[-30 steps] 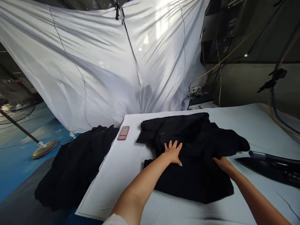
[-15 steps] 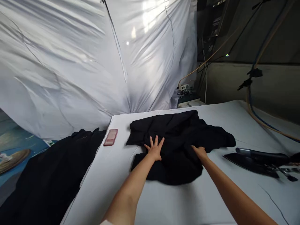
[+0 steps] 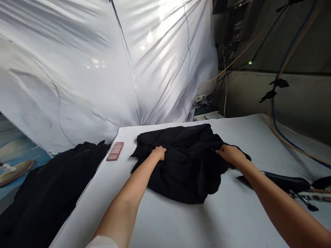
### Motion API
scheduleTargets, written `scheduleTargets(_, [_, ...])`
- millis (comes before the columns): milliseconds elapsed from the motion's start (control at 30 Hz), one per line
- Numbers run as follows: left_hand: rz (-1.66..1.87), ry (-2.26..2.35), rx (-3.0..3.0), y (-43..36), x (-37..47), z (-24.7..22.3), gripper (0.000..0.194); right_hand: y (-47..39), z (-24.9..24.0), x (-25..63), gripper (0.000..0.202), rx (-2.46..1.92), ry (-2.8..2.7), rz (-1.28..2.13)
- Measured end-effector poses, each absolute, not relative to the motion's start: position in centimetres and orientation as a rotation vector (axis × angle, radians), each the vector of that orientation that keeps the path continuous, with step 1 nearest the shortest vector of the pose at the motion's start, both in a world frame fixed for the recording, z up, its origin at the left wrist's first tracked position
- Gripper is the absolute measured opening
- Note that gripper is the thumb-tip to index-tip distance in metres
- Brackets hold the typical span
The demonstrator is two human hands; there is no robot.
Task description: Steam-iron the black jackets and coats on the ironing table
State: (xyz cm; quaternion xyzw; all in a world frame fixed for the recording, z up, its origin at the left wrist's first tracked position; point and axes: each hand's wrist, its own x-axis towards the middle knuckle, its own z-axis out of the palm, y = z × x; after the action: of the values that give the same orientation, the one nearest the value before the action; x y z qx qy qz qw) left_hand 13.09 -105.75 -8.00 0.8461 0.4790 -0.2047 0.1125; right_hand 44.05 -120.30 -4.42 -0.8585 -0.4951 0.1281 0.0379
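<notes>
L hand (image 3: 159, 153) is gripping blk cloth (image 3: 181, 172), fingers curled nearly closed; R hand (image 3: 229, 153) is pinching its R side. Cloth is lying rumpled on wht table (image 3: 165, 225), w/ iron (image 3: 289, 182) sitting to R, partly behind forearm.

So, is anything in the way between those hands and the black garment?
Nothing visible: the left hand and right hand both touch the black garment directly. The iron lies off to the right.
</notes>
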Motion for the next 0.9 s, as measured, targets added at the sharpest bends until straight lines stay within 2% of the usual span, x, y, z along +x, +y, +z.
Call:
scheduleTargets(67, [-0.573, 1.488, 2.472, -106.9, 13.2, -7.7, 0.047, -118.9, -4.6, 45.2, 0.040, -2.572, -1.628, 0.141])
scheduleTargets(133, [-0.575, 1.534, 2.453, -108.3, 13.4, -7.5, 0.036, -117.8, -5.7, 46.1, 0.057, -2.515, -1.802, 0.106])
scheduleTargets(233, [-0.463, 1.547, 2.537, -110.4, 13.6, -7.3, 0.027, -116.9, -7.7, 47.4, 0.079, -2.500, -2.001, 0.283])
scheduleTargets(300, [-0.326, 1.483, 2.641, -111.7, 13.5, -7.1, 0.026, -116.7, -8.2, 48.1, 0.074, -2.459, -2.121, 0.418])
scheduleTargets(400, [-0.291, 1.495, 2.579, -113.8, 13.0, -7.0, 0.033, -116.7, -7.3, 48.7, 0.051, -2.283, -2.331, 0.429])
scheduleTargets(467, [-0.365, 1.574, 2.421, -115.4, 12.6, -7.2, 0.050, -116.8, -6.1, 48.7, 0.043, -2.100, -2.465, 0.399])
scheduleTargets(500, [-0.429, 1.590, 2.332, -116.3, 12.5, -7.3, 0.066, -117.0, -5.6, 48.6, 0.041, -2.002, -2.531, 0.438])
scheduleTargets(567, [-0.609, 1.583, 2.134, -118.2, 12.3, -7.6, 0.097, -117.7, -5.1, 48.3, 0.049, -1.824, -2.667, 0.636])
scheduleTargets(633, [-0.784, 1.613, 1.989, -120.2, 12.3, -8.2, 0.113, -118.9, -5.6, 47.8, 0.076, -1.789, -2.761, 0.860])
scheduleTargets(700, [-0.865, 1.685, 2.024, -122.0, 12.0, -9.2, 0.109, -120.3, -7.0, 47.2, 0.105, -1.876, -2.837, 0.909])
scheduleTargets(767, [-0.808, 1.707, 2.218, -123.3, 11.3, -10.5, 0.092, -121.5, -8.8, 46.8, 0.121, -1.961, -2.914, 0.735])
scheduleTargets(833, [-0.643, 1.635, 2.418, -123.8, 10.1, -12.0, 0.079, -122.2, -10.4, 46.8, 0.127, -1.963, -2.944, 0.478])
scheduleTargets(900, [-0.489, 1.560, 2.491, -123.2, 8.8, -13.3, 0.083, -122.2, -11.6, 47.1, 0.128, -1.914, -2.908, 0.305])
